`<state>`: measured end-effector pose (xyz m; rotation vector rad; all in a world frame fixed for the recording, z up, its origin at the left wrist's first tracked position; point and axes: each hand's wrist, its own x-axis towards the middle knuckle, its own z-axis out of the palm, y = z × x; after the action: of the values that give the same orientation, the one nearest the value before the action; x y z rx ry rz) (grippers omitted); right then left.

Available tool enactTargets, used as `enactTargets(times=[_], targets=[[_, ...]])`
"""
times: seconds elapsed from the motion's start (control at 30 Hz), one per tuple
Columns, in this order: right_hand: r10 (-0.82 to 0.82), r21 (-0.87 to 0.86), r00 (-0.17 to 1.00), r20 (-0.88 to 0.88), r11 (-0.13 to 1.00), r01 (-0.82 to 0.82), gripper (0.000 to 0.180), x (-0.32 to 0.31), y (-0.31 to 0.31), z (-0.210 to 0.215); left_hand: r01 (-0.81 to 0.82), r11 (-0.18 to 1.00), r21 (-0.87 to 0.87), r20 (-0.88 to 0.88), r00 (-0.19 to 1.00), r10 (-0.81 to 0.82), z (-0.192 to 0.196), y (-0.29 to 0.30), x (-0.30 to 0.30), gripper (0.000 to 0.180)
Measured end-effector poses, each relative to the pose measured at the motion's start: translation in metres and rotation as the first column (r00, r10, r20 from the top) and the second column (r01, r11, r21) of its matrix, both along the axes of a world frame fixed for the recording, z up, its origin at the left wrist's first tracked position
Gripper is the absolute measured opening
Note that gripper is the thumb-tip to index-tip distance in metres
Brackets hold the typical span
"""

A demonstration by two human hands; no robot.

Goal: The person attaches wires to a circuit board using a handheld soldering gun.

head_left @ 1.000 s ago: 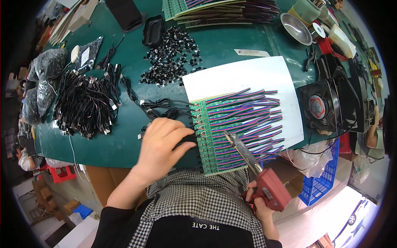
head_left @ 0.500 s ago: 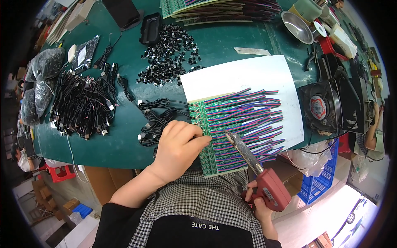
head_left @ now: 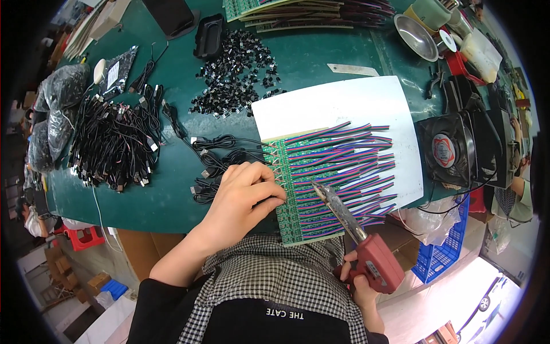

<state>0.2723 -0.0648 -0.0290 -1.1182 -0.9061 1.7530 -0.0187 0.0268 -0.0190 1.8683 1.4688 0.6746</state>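
Observation:
A green circuit board panel [head_left: 292,218] lies before me, with rows of multicoloured ribbon wires [head_left: 344,172] running off to its right. My left hand [head_left: 243,192] is at the panel's left edge, thumb and fingertips pinched together; whatever is between them is too small or hidden to make out. Black USB cables [head_left: 220,155] lead to that same edge, some with thin wire ends on the board, and part of them is under my hand. In my right hand [head_left: 361,284] is a red soldering gun [head_left: 378,264], its metal tip over the middle of the panel.
Under the panel lies a white sheet [head_left: 338,100]. A heap of black USB cables [head_left: 114,140] is at left, a pile of small black parts [head_left: 229,77] behind. A fan [head_left: 444,149] stands at right, near a metal bowl [head_left: 416,37]. A blade [head_left: 352,69] rests beyond the sheet.
My left hand has shifted slightly left and toward me along the panel's edge, its fingertips lower. The soldering gun in my right hand has hardly moved.

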Motion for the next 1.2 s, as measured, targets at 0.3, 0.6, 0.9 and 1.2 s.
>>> enactTargets(times=[0.3, 0.6, 0.9, 1.2], targets=[[-0.096, -0.073, 0.994, -0.057, 0.993, 0.092, 0.061, -0.005, 0.0, 0.003, 0.063, 0.997, 0.04, -0.054, 0.997, -0.06, 0.002, 0.007, 0.004, 0.011], [0.157, 0.1, 0.977, 0.144, 0.98, -0.173, 0.068, 0.013, 0.002, -0.012, 0.113, 0.986, 0.124, -0.205, 0.975, -0.086, 0.008, 0.01, 0.013, 0.015], [0.164, 0.112, 0.927, 0.336, 0.971, -0.213, 0.07, 0.019, -0.006, -0.015, 0.102, 0.984, 0.144, -0.235, 0.97, -0.066, 0.008, 0.009, 0.016, 0.014], [0.171, 0.158, 0.894, 0.415, 0.954, -0.256, 0.067, 0.021, -0.004, -0.016, 0.06, 0.992, 0.115, -0.207, 0.978, -0.035, 0.006, 0.009, 0.017, 0.018]])
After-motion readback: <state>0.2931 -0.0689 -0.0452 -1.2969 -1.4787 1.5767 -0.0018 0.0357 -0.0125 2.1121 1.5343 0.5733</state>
